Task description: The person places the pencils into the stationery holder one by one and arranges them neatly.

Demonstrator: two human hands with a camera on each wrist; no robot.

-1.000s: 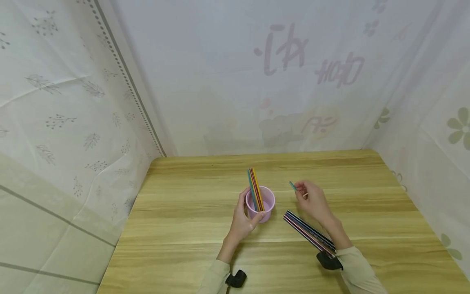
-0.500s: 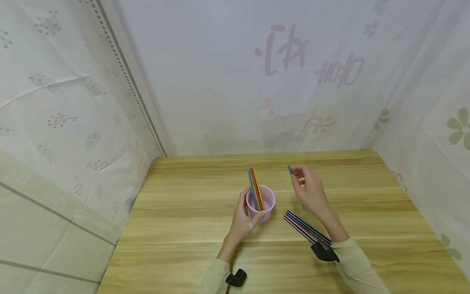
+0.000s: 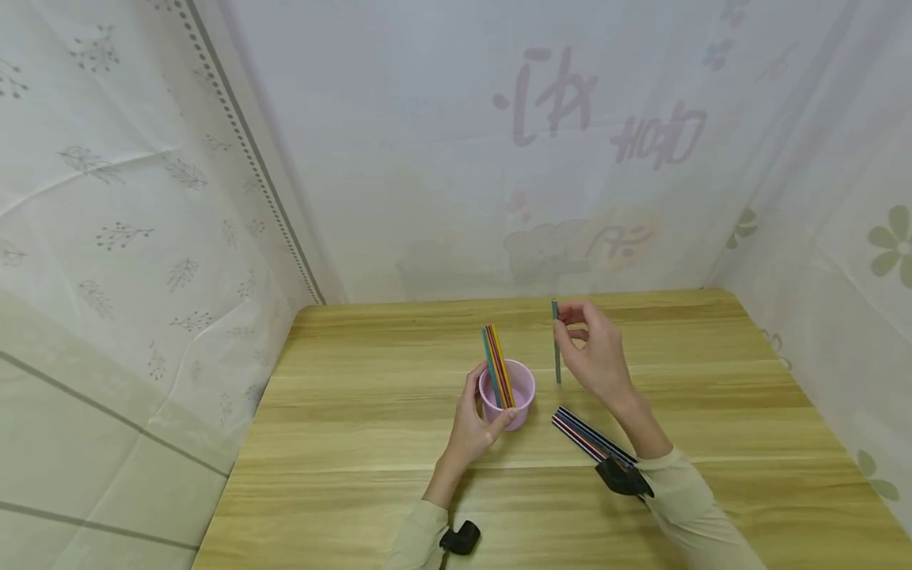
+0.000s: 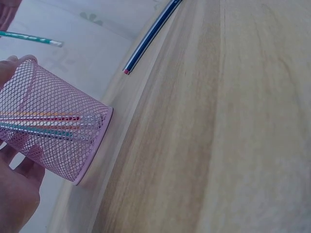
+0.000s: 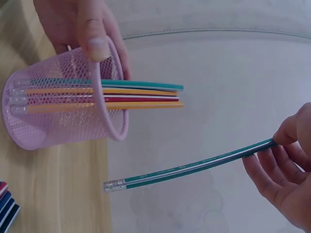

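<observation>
My left hand (image 3: pixel 466 435) grips a pink mesh pencil cup (image 3: pixel 525 396) on the table, thumb over the near rim. Several pencils (image 3: pixel 497 356), teal, yellow and red, lean inside it, metal ends down as the right wrist view shows. To the right of the cup, my right hand (image 3: pixel 598 352) pinches a green-and-white striped pencil (image 5: pixel 194 166) near its top between thumb and fingers. This pencil hangs upright above the table, its metal-capped end downward, apart from the cup. The left wrist view catches the lower part of the same pencil (image 4: pixel 31 38) beside the cup's mouth.
A bundle of dark striped pencils (image 3: pixel 580 434), some blue and some red, lies on the wooden table (image 3: pixel 342 443) right of the cup, partly under my right wrist camera (image 3: pixel 623 477). Printed curtains (image 3: pixel 427 198) hang behind the table and at both sides.
My right hand has moved away from me and slightly left, turning the green pencil from slanted to upright. The left hand and cup have stayed in place.
</observation>
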